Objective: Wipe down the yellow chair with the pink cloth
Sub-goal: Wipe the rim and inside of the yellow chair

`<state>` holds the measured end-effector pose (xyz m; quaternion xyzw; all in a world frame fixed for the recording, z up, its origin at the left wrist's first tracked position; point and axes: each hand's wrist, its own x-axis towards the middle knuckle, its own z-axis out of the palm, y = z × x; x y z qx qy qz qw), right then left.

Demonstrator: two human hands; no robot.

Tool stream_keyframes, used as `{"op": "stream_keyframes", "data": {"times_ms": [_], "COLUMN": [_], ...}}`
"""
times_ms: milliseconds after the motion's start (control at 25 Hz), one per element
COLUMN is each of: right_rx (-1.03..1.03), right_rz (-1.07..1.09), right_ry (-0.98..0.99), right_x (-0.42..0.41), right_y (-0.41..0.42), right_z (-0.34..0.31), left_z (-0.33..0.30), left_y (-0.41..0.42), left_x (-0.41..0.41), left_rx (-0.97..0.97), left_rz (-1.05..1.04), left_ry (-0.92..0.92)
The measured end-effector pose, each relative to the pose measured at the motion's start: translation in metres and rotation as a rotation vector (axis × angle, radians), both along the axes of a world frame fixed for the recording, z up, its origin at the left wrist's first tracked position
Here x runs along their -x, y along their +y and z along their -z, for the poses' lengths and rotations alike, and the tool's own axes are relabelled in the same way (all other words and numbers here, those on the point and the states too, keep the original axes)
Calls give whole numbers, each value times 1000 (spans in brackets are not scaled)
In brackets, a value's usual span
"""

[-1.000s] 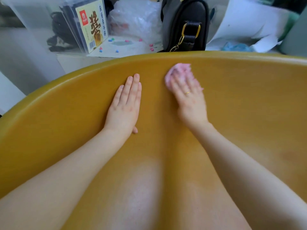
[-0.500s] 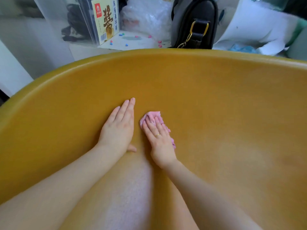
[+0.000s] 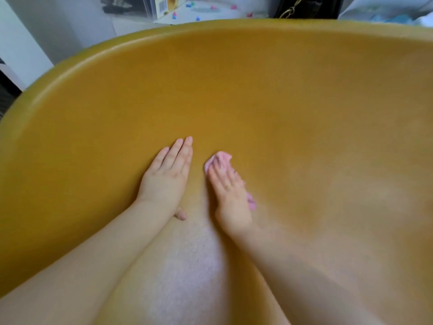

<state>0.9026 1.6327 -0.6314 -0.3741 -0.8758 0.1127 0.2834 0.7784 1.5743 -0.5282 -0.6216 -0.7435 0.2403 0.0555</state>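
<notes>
The yellow chair fills nearly the whole view, its curved shell rising to a rim at the top. My right hand lies flat on the shell near the middle, pressing the pink cloth against it. The cloth pokes out past my fingertips and beside my palm; the rest is hidden under the hand. A ring sits on one finger. My left hand rests flat on the chair just left of the right hand, fingers together, holding nothing.
Beyond the chair's rim stands a white surface with small coloured bits, a printed box and a black bag with a gold chain. A white wall edge stands at the left.
My right hand has dragged the pink cloth down from near the chair's top rim to the middle of the shell, beside my left hand. The view has tilted downward and closer.
</notes>
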Motion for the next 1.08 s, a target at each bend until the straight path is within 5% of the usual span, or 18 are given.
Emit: {"op": "stream_keyframes", "data": {"times_ms": [200, 400, 520, 600, 720, 840, 1080], "right_rx": [151, -270, -302, -168, 324, 318, -223], "right_rz": [-407, -44, 98, 38, -313, -503, 122], "right_ry": [-149, -242, -200, -143, -107, -154, -309], "right_x": [-20, -50, -49, -31, -32, -52, -103], "right_y": [-57, 65, 84, 42, -42, -67, 42], "right_z": [10, -31, -40, -21, 1, 6, 4], "left_z": [0, 0, 1, 1, 0, -2, 1], "left_y": [2, 3, 5, 4, 3, 3, 6], "left_x": [-9, -9, -9, -10, -14, -20, -21], "left_rx": [-7, 49, 39, 41, 34, 36, 73], "left_rz": [-49, -69, -70, -79, -94, -130, -160], "left_ry": [43, 83, 75, 66, 57, 43, 61]}}
